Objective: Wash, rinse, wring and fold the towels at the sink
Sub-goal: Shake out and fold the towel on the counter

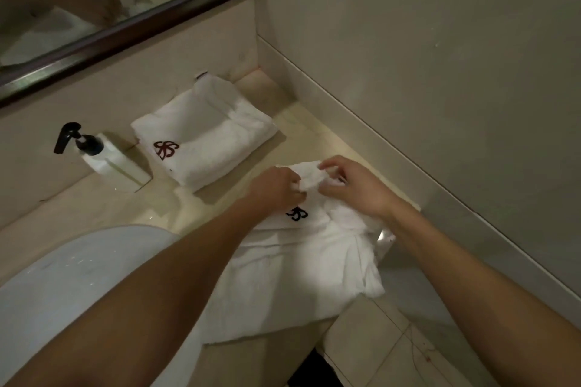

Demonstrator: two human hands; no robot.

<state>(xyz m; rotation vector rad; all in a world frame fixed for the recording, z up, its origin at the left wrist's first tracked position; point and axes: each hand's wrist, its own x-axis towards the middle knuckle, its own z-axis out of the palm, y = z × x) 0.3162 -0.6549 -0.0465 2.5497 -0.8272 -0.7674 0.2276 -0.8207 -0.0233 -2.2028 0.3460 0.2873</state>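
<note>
A white towel [301, 264] with a dark embroidered logo lies spread on the counter and hangs over its front edge. My left hand [278, 187] and my right hand [355, 185] both pinch its far folded edge, close together. A second white towel [204, 132] with a red logo lies folded at the back of the counter, near the wall corner. The sink basin [63, 280] shows at the lower left, partly hidden by my left forearm.
A white soap dispenser [110, 159] with a black pump stands left of the folded towel. A dark-framed mirror [125, 31] hangs above. The tiled side wall [440, 72] closes the right; the floor [393, 339] lies below the beige counter [301, 126].
</note>
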